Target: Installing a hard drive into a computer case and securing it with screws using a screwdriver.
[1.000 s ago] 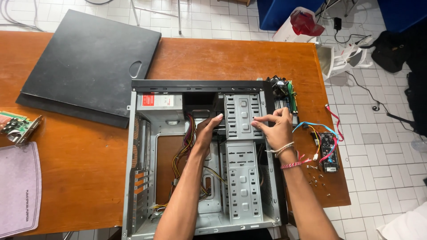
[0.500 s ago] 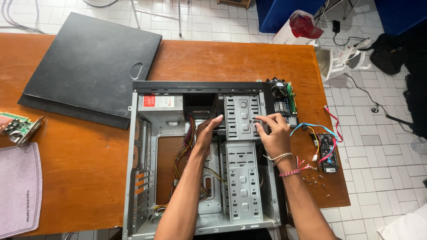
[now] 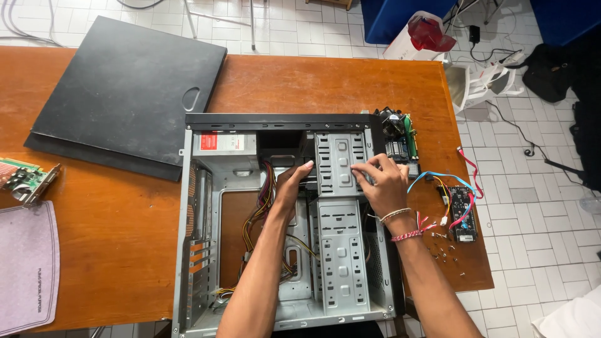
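Note:
An open grey computer case (image 3: 206, 250) lies on its side on the wooden table (image 3: 113, 238). My left hand (image 3: 290, 185) reaches inside it, fingers against the left edge of the upper metal drive cage (image 3: 340, 156). My right hand (image 3: 383, 183) rests on the cage's right side, fingers curled over its surface; whether it pinches something small is hidden. A power supply (image 3: 224, 144) sits in the case's upper left corner. A bundle of coloured wires (image 3: 260, 209) runs below my left forearm. A lower drive cage (image 3: 341, 250) lies between my forearms.
The black side panel (image 3: 125, 94) lies on the table at upper left. A green circuit card (image 3: 25, 178) and a grey cloth (image 3: 25, 263) sit at the left edge. Right of the case lie a board with fan (image 3: 397, 134), a small drive with cables (image 3: 462, 203) and loose screws (image 3: 446, 253).
My right hand has slid slightly left and down across the upper drive cage. My left hand stays in the same place inside the case.

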